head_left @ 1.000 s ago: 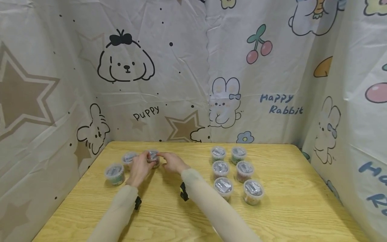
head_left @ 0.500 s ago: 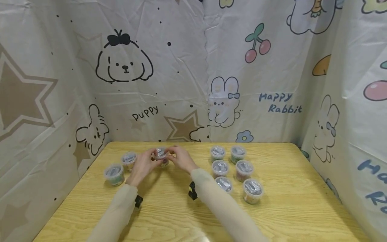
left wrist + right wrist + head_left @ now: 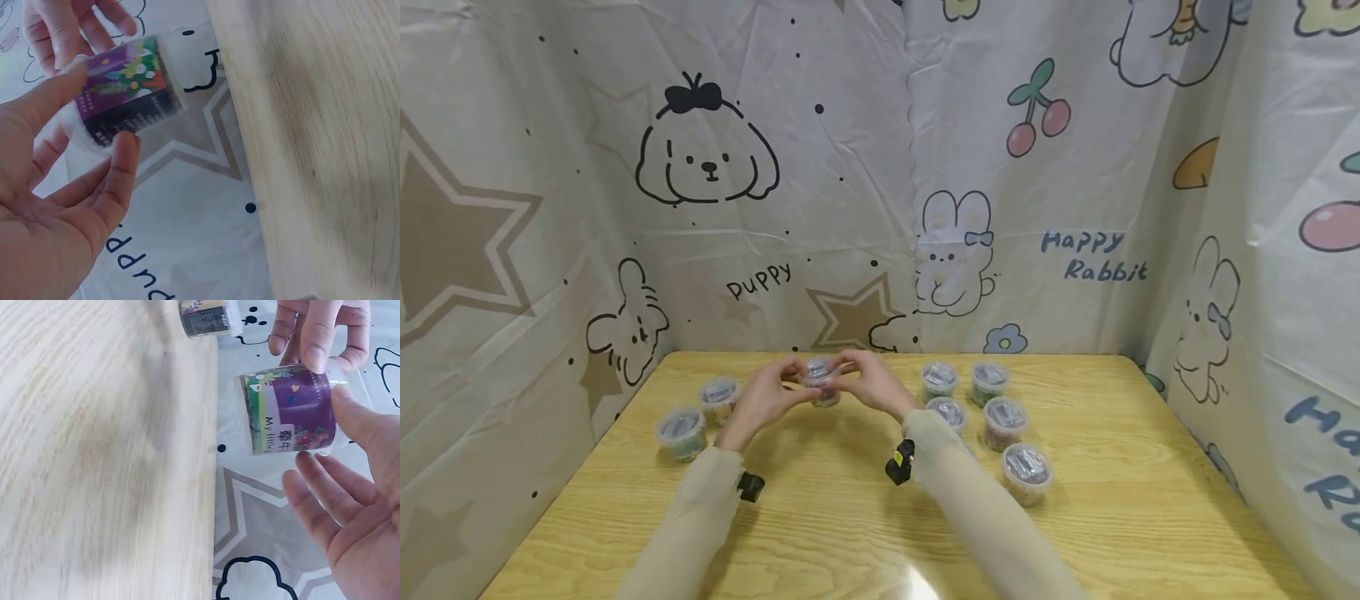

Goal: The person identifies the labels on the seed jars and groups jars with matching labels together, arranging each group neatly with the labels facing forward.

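Near the table's back edge, left of centre in the head view, a small clear plastic tub point(image 3: 827, 397) with a lid is held between both hands. My left hand point(image 3: 765, 398) pinches its left side and my right hand point(image 3: 876, 385) its right side, fingers and thumbs near the lid rim. The left wrist view shows the tub point(image 3: 128, 87) with a purple and black label, the left thumb on its rim. In the right wrist view the tub point(image 3: 290, 412) shows "My little" on its label. Whether its base touches the table cannot be told.
Two similar tubs stand at the left of the wooden table point(image 3: 820, 517): one in front point(image 3: 682, 433), one behind point(image 3: 718, 398). Several more stand right of centre, such as the tub point(image 3: 1026, 473) nearest the front. My right sleeve partly hides one. Patterned curtains point(image 3: 850, 208) surround the table.
Both hands have carried the tub to the right along the back of the table. My right hand has gone from reaching at its side to gripping it.
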`<state>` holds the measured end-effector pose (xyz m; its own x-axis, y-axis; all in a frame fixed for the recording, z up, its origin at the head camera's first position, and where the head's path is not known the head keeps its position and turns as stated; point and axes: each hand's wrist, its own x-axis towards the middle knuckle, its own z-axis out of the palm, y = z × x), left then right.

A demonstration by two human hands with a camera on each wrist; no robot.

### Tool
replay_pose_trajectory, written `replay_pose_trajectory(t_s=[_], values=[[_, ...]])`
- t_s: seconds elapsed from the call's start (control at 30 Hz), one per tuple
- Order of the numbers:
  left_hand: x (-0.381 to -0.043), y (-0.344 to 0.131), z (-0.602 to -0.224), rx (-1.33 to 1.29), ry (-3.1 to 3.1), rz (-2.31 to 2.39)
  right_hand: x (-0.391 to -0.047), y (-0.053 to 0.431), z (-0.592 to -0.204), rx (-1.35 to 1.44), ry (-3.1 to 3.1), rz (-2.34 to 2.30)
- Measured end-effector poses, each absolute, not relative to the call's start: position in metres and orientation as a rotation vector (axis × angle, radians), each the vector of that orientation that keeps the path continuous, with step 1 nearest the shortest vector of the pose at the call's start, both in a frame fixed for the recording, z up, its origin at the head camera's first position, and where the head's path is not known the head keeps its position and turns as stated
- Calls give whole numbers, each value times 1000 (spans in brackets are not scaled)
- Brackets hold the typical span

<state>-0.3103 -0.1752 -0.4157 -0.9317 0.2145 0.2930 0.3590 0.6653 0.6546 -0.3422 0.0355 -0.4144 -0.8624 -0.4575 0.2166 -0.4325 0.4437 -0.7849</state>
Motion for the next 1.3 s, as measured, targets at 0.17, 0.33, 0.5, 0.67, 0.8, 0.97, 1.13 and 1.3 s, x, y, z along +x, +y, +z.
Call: replay_pose_trajectory(t_s=[0.17, 0.33, 0.5, 0.67, 0.8, 0.97, 1.13, 1.3], values=[[-311, -168, -416, -482, -2641, -1243, -338, 45, -408, -809, 2718, -1433], [-313, -163, -413, -557, -2594, -1321, -334, 56, -402, -774, 2699, -1440], [-315, -161, -408, -602, -2616, -1356, -334, 71, -398, -796, 2629, -1452], [-317, -159, -405, -671, -2629, -1440, -333, 84, -399, -794, 2538, -1449], [-317, -157, -406, -764, -2612, -1485, -332, 91, -403, -810, 2511, -1449], [-313, -155, -410, -789, -2575, -1544, -328, 91, -407, -839, 2549, -1485], [-309, -147, -417, -702, -2522, -1534, -322, 88, -408, -802, 2625, -1556], [-303, -135, -419, -612, -2477, -1438, -315, 85, -410, -742, 2688, -1649]])
